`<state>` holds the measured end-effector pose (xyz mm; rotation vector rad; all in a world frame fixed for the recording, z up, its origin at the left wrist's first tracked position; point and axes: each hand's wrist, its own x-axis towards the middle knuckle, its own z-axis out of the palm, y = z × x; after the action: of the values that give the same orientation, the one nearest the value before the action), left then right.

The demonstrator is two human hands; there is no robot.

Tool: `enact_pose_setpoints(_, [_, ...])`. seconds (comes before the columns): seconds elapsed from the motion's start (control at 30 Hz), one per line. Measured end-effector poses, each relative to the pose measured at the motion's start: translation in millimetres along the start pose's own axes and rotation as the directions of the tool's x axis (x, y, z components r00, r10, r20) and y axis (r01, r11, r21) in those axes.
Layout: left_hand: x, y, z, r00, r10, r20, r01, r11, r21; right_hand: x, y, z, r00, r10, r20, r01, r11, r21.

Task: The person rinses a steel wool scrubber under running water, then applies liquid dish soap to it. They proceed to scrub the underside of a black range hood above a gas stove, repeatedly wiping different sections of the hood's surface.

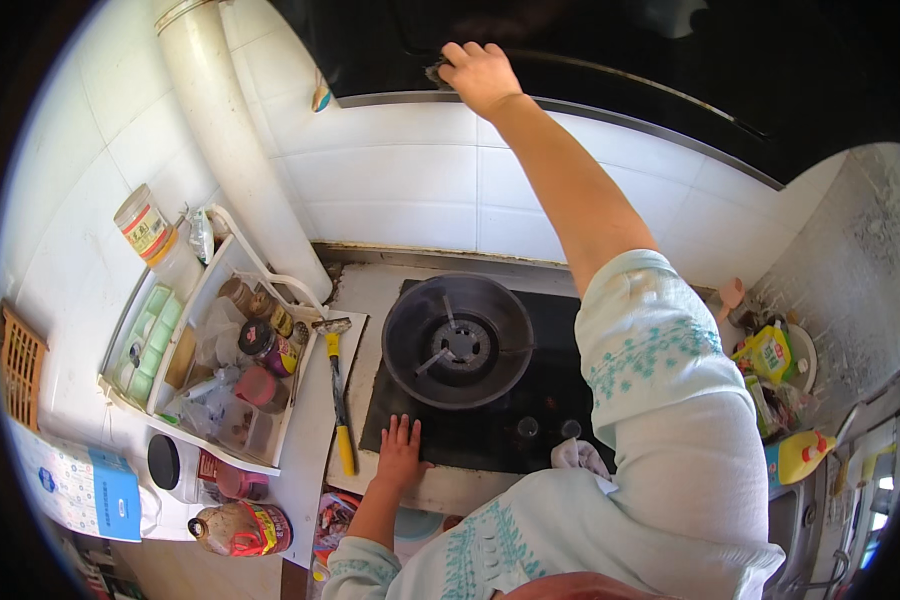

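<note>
My right hand (480,75) reaches up to the black range hood (607,112). Its fingers close on a dark scrubber, seemingly steel wool (436,73), against the hood's lower front; most of the scrubber is covered by the hand. Flat on the front left corner of the black glass gas cooktop (495,439) lies my left hand (400,454), holding nothing. Beside it, a yellow-handled scraper (340,405) lies along the counter. A round dark metal wind guard (405,375) surrounds the burner (461,343) behind that hand.
A white rack (229,450) of jars and bags stands left, before a vertical pipe (229,150). A sauce bottle (241,529) lies near the front. A crumpled cloth (579,456) rests by the cooktop knobs. At right are a yellow bottle (801,456) and a sink (789,536).
</note>
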<state>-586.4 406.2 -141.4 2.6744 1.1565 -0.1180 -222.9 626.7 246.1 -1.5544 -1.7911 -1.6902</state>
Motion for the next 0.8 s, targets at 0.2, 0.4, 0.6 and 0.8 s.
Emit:
enact_pose_setpoints(0.2, [1.0, -2.2, 13.2, 1.000, 0.015, -0.021, -0.014, 0.998, 0.058, -76.0, 79.4, -33.9, 0.989, 0.107, 0.098, -0.094, 0.988, -0.124])
enact_pose_setpoints(0.4, [5.0, -7.0, 24.6, 0.999, 0.016, -0.033, -0.014, 0.998, 0.058, -181.6, 193.8, -67.4, 0.844, 0.443, 0.302, -0.360, 0.886, -0.293])
enact_pose_setpoints(0.6, [5.2, -5.8, 22.3, 1.000, -0.026, 0.005, 0.025, 0.996, 0.087, -252.2, 270.6, -135.7, 0.740, 0.673, 0.004, -0.670, 0.737, -0.085])
enact_pose_setpoints(0.8, [5.3, -7.5, 25.2, 0.999, -0.034, 0.011, 0.033, 0.997, 0.072, -238.9, 308.1, -138.1, 0.478, 0.843, -0.248, -0.819, 0.529, 0.220])
